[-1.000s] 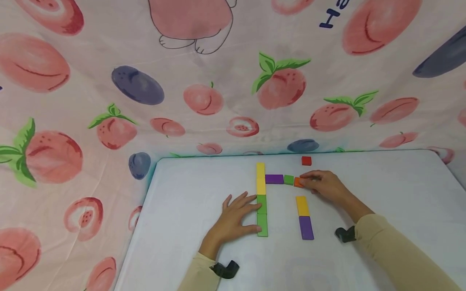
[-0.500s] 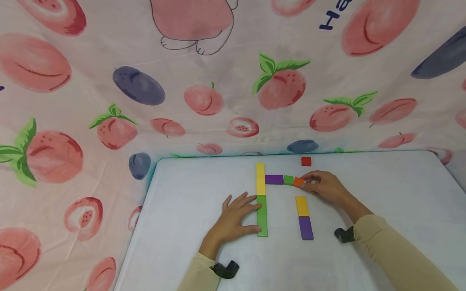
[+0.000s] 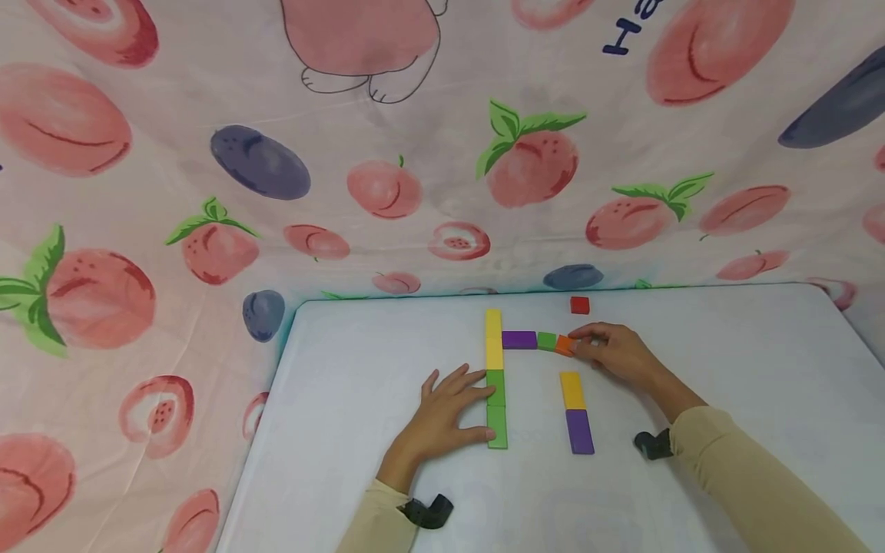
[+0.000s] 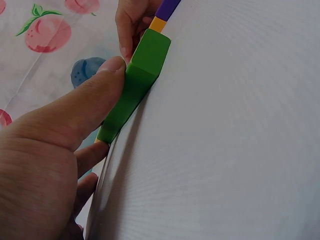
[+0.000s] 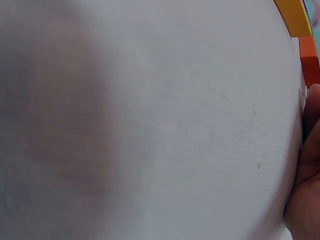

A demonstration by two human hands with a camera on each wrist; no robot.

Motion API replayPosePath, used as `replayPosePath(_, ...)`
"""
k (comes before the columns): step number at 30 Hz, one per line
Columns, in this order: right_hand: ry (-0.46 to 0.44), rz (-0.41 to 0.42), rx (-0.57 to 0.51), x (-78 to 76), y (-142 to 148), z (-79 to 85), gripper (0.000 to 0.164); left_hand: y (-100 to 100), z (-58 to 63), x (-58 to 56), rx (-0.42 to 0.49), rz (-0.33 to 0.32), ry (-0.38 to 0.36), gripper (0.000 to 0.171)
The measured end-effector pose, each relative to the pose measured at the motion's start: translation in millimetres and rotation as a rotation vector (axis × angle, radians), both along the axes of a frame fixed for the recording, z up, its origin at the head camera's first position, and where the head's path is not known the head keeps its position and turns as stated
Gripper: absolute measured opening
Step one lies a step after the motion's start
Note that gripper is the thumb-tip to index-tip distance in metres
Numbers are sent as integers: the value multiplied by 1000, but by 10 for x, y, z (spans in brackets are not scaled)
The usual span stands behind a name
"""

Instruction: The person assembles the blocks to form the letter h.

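Note:
My left hand lies with fingers spread beside a column of blocks. Its fingertips and thumb touch the upper green block and the lower green block. Above these stand two yellow blocks in line. From the column a row runs right: a purple block, a small green block and a small orange block, slightly slanted. My right hand pinches the orange block at its right end between thumb and fingers. In the right wrist view, the thumb tip meets the orange block.
A small red block lies near the back edge of the white table. Below the row, a yellow-orange block and a purple block stand end to end. Fruit-print cloth hangs behind and at left.
The orange block has turned slightly and come up against the small green block, under my right fingers. My left hand stays where it was on the green blocks.

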State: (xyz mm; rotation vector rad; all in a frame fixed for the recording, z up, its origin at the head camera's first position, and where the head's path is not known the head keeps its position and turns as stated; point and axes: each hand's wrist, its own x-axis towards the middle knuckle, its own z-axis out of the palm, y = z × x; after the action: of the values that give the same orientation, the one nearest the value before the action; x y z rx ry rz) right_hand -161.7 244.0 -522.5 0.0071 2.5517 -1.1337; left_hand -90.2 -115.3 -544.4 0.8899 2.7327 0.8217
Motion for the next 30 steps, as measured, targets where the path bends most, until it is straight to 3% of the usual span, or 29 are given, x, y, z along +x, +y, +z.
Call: replayPosePath(30, 34, 7, -15, -12, 5, -54, 38, 7, 5, 3, -3, 5, 3, 68)
